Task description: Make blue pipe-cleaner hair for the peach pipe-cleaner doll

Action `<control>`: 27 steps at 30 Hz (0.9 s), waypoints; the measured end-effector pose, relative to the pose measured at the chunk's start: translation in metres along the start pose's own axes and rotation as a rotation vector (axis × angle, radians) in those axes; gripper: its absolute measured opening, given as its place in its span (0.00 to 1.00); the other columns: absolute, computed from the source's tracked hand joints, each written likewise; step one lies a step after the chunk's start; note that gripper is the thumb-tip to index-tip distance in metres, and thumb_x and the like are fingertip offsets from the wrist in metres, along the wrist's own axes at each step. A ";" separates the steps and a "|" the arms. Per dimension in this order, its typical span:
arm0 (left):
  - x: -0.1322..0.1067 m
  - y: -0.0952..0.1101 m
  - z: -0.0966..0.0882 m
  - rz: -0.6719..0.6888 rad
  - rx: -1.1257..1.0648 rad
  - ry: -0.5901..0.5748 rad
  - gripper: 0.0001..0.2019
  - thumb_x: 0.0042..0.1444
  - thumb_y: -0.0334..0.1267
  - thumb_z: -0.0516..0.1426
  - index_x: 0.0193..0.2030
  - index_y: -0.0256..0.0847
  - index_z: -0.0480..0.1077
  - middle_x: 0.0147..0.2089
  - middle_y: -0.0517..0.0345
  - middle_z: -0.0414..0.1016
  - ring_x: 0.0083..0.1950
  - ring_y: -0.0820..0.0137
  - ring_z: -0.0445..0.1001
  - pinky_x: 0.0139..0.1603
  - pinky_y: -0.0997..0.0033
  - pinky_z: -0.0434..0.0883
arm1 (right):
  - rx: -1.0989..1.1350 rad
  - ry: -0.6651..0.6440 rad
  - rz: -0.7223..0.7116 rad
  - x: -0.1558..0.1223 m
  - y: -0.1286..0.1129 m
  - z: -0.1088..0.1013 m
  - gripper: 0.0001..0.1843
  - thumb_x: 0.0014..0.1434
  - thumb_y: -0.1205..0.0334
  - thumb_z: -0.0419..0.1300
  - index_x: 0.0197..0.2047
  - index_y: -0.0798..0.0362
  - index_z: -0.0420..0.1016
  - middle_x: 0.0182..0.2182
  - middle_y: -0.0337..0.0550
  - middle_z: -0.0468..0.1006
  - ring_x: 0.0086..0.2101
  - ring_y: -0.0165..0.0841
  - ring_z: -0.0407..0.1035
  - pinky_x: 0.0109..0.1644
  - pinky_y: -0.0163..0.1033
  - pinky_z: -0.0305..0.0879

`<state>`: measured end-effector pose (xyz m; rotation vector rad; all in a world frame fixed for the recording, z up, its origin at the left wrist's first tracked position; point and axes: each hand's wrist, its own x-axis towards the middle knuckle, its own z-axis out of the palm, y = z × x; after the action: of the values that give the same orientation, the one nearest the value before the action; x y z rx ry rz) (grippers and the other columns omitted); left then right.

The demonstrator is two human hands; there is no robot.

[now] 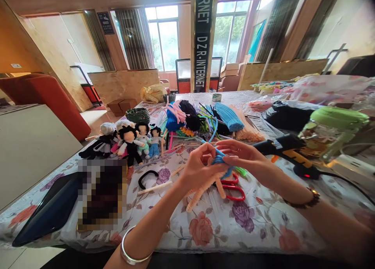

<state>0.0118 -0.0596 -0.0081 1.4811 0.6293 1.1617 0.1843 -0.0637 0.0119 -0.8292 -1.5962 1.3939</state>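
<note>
My left hand is closed round a small doll body made of peach pipe cleaners, whose legs hang down towards the table. My right hand pinches a blue pipe cleaner that wraps the top of the doll. Both hands meet above the flowered tablecloth. Red-handled scissors lie just under them.
Several finished little dolls lie to the left. A heap of coloured pipe cleaners sits behind. A black and orange glue gun rests on the right, beside a green-lidded jar. A dark tablet lies at the near left.
</note>
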 end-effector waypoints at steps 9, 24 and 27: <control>-0.001 0.003 0.000 -0.082 -0.110 -0.040 0.18 0.43 0.36 0.66 0.29 0.38 0.58 0.24 0.68 0.60 0.25 0.82 0.59 0.27 0.81 0.61 | -0.095 -0.019 -0.010 0.002 -0.005 0.003 0.17 0.56 0.50 0.60 0.46 0.49 0.73 0.43 0.43 0.78 0.43 0.37 0.71 0.44 0.38 0.67; 0.001 0.007 0.000 -0.125 -0.147 -0.040 0.21 0.41 0.34 0.67 0.30 0.38 0.55 0.33 0.64 0.69 0.29 0.80 0.69 0.32 0.77 0.69 | -0.063 0.116 0.017 0.001 -0.001 0.000 0.16 0.49 0.52 0.66 0.40 0.48 0.77 0.41 0.41 0.79 0.42 0.36 0.72 0.44 0.37 0.68; 0.000 0.008 0.000 -0.127 -0.164 -0.039 0.22 0.38 0.32 0.68 0.30 0.39 0.56 0.34 0.64 0.70 0.28 0.80 0.69 0.32 0.77 0.70 | -0.015 0.145 0.032 0.002 0.002 -0.002 0.16 0.48 0.53 0.67 0.41 0.48 0.78 0.40 0.41 0.80 0.40 0.35 0.74 0.43 0.37 0.68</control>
<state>0.0102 -0.0611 -0.0007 1.3031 0.5789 1.0581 0.1849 -0.0609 0.0099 -0.9464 -1.4905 1.3144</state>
